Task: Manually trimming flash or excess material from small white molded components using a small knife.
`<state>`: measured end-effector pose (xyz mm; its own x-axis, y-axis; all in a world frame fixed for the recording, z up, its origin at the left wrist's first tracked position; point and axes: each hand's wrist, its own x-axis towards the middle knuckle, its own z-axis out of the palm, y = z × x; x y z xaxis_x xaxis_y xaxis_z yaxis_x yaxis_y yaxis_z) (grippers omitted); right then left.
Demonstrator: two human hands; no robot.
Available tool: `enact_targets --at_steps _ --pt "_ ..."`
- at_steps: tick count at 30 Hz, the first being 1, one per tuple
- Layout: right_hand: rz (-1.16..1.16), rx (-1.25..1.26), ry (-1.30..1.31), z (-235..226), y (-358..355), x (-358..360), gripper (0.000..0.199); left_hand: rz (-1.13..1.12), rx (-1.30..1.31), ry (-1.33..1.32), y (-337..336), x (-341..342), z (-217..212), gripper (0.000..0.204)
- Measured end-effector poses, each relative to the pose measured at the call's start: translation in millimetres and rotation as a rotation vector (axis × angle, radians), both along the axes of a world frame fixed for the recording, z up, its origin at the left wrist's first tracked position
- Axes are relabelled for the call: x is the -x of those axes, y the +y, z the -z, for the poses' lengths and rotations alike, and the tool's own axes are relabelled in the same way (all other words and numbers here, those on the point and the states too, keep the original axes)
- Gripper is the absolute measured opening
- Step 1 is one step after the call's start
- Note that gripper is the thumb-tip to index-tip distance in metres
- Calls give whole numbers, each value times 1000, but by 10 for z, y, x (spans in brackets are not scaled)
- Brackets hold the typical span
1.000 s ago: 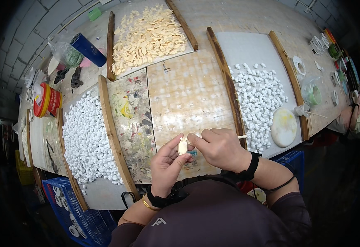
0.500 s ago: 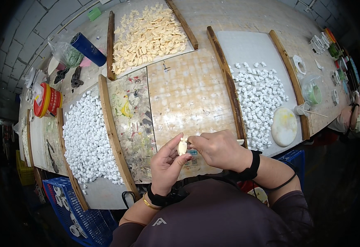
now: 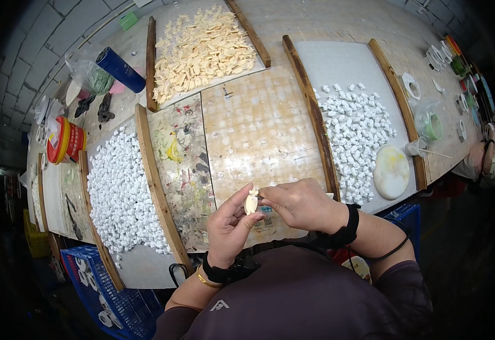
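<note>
A small cream-coloured figurine piece (image 3: 251, 204), oval with small knobs at its top, is pinched upright between the thumb and fingers of my left hand (image 3: 228, 225). My right hand (image 3: 301, 205) is closed beside it, fingertips at the piece's upper right edge. It grips a slim tool (image 3: 330, 195) whose pale end sticks out past the hand; the working tip is too small to make out. Both hands are above the near edge of the wooden board (image 3: 264, 130).
Many similar cream pieces (image 3: 202, 54) lie on a sheet at the back. Small white pieces (image 3: 125, 192) fill a board on the left, and more (image 3: 355, 130) lie on the right beside a round whitish slab (image 3: 392, 171). Wooden strips (image 3: 309, 107) divide the boards. A red bucket (image 3: 68, 140) stands left.
The cream piece has turned slightly, and the knobs at its top show more plainly. Both hands keep nearly the same place, and the view has shifted a little.
</note>
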<state>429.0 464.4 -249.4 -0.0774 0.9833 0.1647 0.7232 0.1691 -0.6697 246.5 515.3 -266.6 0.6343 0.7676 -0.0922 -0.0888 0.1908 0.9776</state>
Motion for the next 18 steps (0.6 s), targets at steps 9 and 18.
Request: enact_targets --at_steps 9,18 --pt "-45 -37 -7 28 5 -40 13 15 24 -12 12 1 5 49" --pt "58 -140 -145 -7 -33 29 21 -25 94 -81 22 -19 -28 48"
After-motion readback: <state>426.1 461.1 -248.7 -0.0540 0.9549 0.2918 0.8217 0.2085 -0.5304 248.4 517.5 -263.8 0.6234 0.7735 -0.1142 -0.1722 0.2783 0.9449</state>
